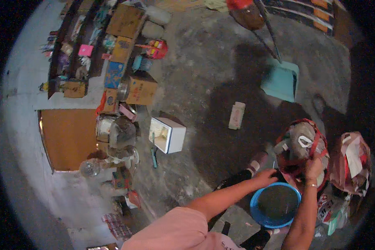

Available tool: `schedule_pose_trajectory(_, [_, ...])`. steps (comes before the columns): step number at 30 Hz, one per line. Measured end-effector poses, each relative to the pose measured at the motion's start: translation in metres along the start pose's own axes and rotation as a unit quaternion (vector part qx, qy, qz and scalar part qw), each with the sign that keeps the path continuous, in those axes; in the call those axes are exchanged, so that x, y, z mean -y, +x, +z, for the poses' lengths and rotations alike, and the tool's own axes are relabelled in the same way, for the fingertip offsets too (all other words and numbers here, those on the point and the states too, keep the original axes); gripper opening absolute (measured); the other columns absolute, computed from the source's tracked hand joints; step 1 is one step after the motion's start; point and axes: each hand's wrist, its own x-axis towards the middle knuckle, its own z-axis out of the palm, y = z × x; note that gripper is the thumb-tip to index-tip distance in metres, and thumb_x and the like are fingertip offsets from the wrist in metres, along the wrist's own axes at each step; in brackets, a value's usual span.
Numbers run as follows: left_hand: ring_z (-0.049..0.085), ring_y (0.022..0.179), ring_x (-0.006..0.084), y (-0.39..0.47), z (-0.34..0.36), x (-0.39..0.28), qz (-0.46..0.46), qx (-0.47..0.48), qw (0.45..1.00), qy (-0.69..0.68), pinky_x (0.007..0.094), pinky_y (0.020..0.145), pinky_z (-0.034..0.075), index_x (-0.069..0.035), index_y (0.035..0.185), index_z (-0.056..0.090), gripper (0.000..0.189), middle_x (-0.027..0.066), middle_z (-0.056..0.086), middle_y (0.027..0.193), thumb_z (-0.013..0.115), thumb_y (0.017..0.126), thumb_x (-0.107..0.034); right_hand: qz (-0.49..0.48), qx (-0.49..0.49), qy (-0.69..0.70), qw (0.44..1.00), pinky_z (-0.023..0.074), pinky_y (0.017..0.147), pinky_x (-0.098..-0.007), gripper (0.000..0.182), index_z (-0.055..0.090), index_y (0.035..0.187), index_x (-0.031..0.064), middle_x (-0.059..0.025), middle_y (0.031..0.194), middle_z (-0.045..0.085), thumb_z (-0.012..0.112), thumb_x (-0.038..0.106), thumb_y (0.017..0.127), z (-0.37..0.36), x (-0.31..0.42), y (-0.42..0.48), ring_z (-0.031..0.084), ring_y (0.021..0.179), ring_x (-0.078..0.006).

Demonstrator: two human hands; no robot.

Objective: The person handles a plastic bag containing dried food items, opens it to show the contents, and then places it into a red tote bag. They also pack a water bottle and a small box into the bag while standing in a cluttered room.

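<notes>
A round red-rimmed bag or basket (301, 137) packed with grey stuff stands at the right; a white ring-shaped piece lies on top. My right hand (314, 167) is on its near side, where a red strap runs down to my fingers; whether they grip it is blurred. Beside the bag, my left hand (266, 178) reaches over the far rim of a blue basin (253, 203), fingers bent near a dark patch. What lies under those fingers is hidden. The basin stands on the floor between my legs, and its inside looks dark.
To the right stands a pinkish bag (337, 162) with papers in it. A teal dustpan (279, 81) and a pale narrow box (237, 115) lie on the concrete floor (187, 72). A white open box (176, 136), cardboard cartons (140, 90) and loaded shelves (78, 59) are leftward.
</notes>
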Motion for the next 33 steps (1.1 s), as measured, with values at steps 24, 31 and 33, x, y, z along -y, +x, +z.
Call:
schedule_pose_trajectory(24, [0.051,0.096,0.0319,-0.026,-0.066,-0.095,0.080,-0.006,0.931,0.355,0.0386,0.080,0.042,-0.005,0.107,0.051,0.039,0.0169,0.052,0.106,0.055,0.075,-0.027,0.062,-0.170,-0.066,0.981,0.0408,0.057,-0.0405,0.020,0.049,0.066,0.0023,-0.0108,0.063,0.049,0.048,-0.005,0.048,-0.304,-0.073,-0.386,0.049,0.064,-0.0322])
schedule_pose_trajectory(31, [0.052,0.092,0.0317,0.074,0.042,-0.210,0.274,0.066,0.864,0.417,0.0402,0.077,0.044,-0.005,0.105,0.052,0.036,0.0157,0.053,0.102,0.055,0.075,-0.024,0.221,-0.078,-0.204,0.950,0.0415,0.065,-0.0424,0.017,0.055,0.077,0.0054,-0.0111,0.078,0.054,0.053,0.005,0.060,-0.218,-0.154,-0.474,0.052,0.076,-0.0316])
schedule_pose_trajectory(33, [0.052,0.094,0.0317,0.110,0.079,-0.240,0.312,0.032,0.858,0.406,0.0414,0.077,0.044,-0.004,0.100,0.053,0.031,0.0152,0.054,0.100,0.055,0.075,-0.023,0.255,-0.083,-0.215,0.939,0.0417,0.065,-0.0429,0.020,0.055,0.081,0.0054,-0.0110,0.082,0.054,0.055,0.007,0.061,-0.194,-0.175,-0.488,0.053,0.078,-0.0310])
